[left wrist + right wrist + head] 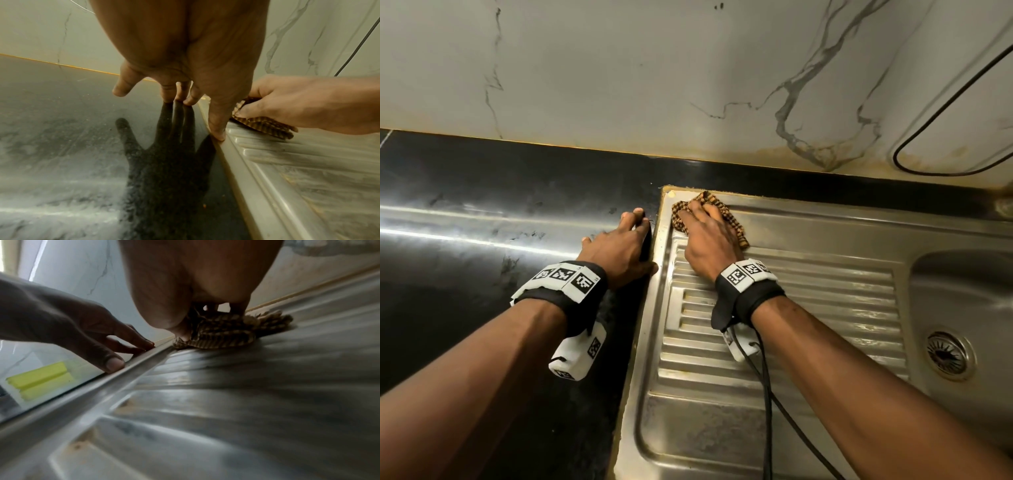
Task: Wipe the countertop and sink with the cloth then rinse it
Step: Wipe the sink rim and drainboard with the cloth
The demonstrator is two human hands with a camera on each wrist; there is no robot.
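A brown checked cloth (732, 222) lies bunched at the far left corner of the steel drainboard (791, 308). My right hand (702, 219) is on top of it, fingers and thumb curled round the cloth (265, 126) and pressing it onto the metal (222, 332). My left hand (626, 240) rests on the glossy black countertop (482, 205) just left of the sink's raised rim, with straight fingers (170, 94) touching the surface and holding nothing. The right wrist view is blurred.
The sink basin (962, 308) with its round drain (948, 354) lies to the right of the drainboard. A marble-patterned wall (654, 68) runs along the back, with a black cable (945, 113) hanging on it. A wrist-camera cable (767, 411) trails over the drainboard.
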